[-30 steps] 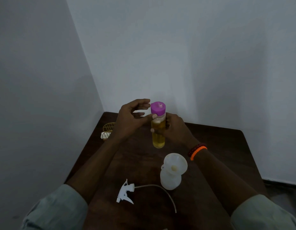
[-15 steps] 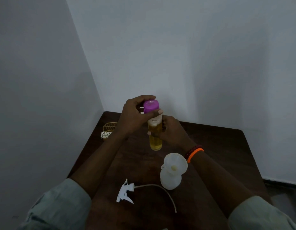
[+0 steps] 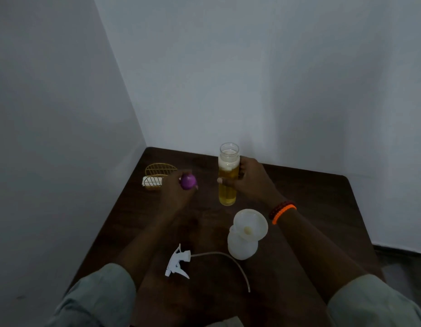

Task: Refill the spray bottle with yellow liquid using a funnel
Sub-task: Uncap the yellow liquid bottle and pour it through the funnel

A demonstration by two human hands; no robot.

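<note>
The preparation looks done and the pouring is not yet begun. The spray bottle [image 3: 242, 246] is stood open on the desk [image 3: 322, 197], near the middle, with the funnel [image 3: 250, 224] set in its neck. Its spray head [image 3: 177, 263] is laid on the desk just to the left, the thin tube trailing toward the near edge. The bottle of yellow liquid [image 3: 227, 175] is held upright by the right hand [image 3: 249, 180], whose fingers are wrapped round its middle; its mouth is open and some pale foam is seen on top of the liquid. The purple cap [image 3: 188, 181] is held in the left hand [image 3: 179, 192], fingers closed round it, well apart from the bottle. What is left, as judged: the cap to be set down, the liquid to be poured through the funnel, the funnel lifted out and the spray head screwed back.

The spray bottle is seen as white, translucent and rounded, and appears empty, though this cannot be told for sure in the dim light. A gold wire holder [image 3: 157, 175] is stood at the far left corner.
</note>
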